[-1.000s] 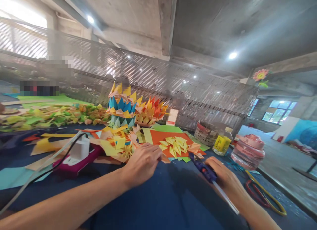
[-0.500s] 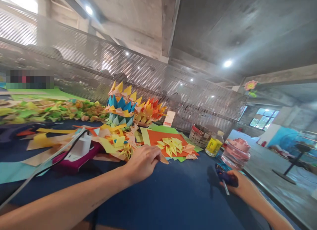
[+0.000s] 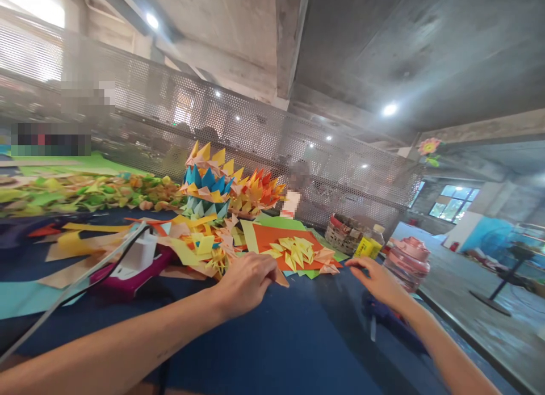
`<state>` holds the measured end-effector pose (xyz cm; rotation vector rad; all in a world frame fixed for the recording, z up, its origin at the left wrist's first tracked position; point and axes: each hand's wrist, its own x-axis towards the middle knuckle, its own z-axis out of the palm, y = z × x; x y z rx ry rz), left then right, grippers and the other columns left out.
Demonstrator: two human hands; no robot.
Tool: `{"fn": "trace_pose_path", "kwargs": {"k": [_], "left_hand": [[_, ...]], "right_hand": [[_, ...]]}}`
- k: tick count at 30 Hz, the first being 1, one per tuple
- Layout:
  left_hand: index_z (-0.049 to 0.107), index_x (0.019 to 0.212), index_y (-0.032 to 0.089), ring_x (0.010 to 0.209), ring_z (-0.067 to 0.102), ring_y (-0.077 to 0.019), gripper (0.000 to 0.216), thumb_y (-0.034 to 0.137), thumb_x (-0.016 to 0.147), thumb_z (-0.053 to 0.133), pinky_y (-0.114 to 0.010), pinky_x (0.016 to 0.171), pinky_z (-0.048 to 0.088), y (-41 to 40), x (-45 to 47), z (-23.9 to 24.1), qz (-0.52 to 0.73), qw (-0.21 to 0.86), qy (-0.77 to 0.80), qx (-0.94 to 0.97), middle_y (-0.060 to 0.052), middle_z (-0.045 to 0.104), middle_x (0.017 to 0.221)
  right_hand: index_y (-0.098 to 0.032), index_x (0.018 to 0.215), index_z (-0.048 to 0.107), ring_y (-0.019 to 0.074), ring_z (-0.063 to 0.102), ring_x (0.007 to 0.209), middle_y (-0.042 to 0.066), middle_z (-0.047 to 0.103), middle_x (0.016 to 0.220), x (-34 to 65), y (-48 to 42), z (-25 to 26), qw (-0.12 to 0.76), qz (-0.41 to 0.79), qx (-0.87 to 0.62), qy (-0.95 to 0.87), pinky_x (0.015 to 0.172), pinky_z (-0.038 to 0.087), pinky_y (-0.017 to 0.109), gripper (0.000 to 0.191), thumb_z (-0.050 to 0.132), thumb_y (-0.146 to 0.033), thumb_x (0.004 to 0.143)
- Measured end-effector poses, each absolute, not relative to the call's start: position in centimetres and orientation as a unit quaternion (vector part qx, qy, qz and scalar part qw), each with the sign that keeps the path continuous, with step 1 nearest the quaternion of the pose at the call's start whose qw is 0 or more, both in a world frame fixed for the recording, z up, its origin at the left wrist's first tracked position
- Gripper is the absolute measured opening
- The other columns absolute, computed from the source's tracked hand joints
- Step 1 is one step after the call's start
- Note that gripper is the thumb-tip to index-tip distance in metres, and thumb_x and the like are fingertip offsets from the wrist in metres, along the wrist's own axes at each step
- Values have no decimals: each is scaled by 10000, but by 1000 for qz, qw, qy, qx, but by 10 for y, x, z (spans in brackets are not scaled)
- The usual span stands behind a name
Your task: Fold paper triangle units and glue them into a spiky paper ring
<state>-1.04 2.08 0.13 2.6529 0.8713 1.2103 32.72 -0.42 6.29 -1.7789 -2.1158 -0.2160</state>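
Dark-blue plastic glue gun [image 3: 385,314] beneath our right forearm [image 3: 443,341]
Right hand [image 3: 378,278] released; we cannot tell if our left hand [image 3: 250,281] grips anything.

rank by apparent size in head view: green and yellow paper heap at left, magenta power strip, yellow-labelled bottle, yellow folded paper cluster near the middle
1. Green and yellow paper heap
2. Magenta power strip
3. Yellow folded paper cluster
4. Yellow-labelled bottle, lower part behind right hand

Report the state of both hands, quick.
Left hand: curled; whether it holds anything cannot be told.
Right hand: open, nothing seen in it; the glue gun lies near its wrist.
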Motion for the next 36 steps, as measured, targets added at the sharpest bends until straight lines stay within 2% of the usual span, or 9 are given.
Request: {"fn": "trace_pose_path", "kwargs": {"k": [7, 12, 18, 23, 28, 32, 36], "left_hand": [[577, 726, 170, 701, 590, -165, 139, 39, 762, 550, -249, 643, 414, 21, -10, 0, 366, 31, 296, 881, 1, 628, 722], [587, 742, 173, 713, 595, -162, 131, 60, 778, 533, -247, 654, 430, 21, -9, 0, 356, 30, 291, 887, -4, 630, 729], [624, 780, 174, 732, 613, -161, 158, 55, 803, 522, -264, 702, 456, 17, -6, 0, 352, 53, 267, 896, -16, 659, 765], [636, 788, 175, 754, 620, -170, 151, 56, 801, 544, -274, 725, 463, 14, -6, 1, 340, 62, 279, 896, -17, 667, 773], [617, 780, 171, 745, 611, -168, 129, 62, 795, 550, -258, 697, 449, 13, -6, 2, 332, 44, 284, 898, -14, 650, 760], [593, 773, 174, 730, 599, -171, 95, 104, 823, 551, -255, 662, 425, 15, -5, 2, 333, 17, 285, 898, -10, 632, 745], [577, 777, 179, 734, 596, -168, 82, 129, 838, 552, -253, 662, 411, 15, -5, 1, 337, 19, 286, 897, -3, 626, 757]], "right_hand": [[-195, 843, 732, 211, 621, 849, 74, 685, 856, 310, 46, 47, 133, -76, -627, -764, 811, 449, 340, 255, 478, -175, 826], [-195, 860, 715, 215, 593, 869, 67, 657, 873, 314, 41, 36, 121, -71, -615, -776, 834, 421, 353, 192, 528, -229, 833], [-199, 730, 658, 219, 580, 851, 48, 622, 835, 313, 33, 32, 137, -54, -595, -790, 828, 429, 378, 93, 577, -210, 775], [-199, 711, 572, 227, 571, 822, 55, 599, 816, 303, 26, 39, 189, -34, -578, -793, 784, 440, 395, 99, 514, -187, 790], [-216, 815, 476, 200, 597, 830, 55, 614, 883, 278, 15, 43, 248, 51, -532, -808, 803, 464, 387, 128, 425, -299, 897], [-222, 839, 444, 163, 606, 709, 12, 596, 753, 257, 10, 39, 282, 138, -486, -816, 740, 508, 343, 209, 362, -392, 929], [-220, 817, 429, 151, 595, 640, 0, 580, 716, 243, 8, 36, 316, 189, -474, -800, 667, 519, 323, 269, 375, -464, 914]]}}
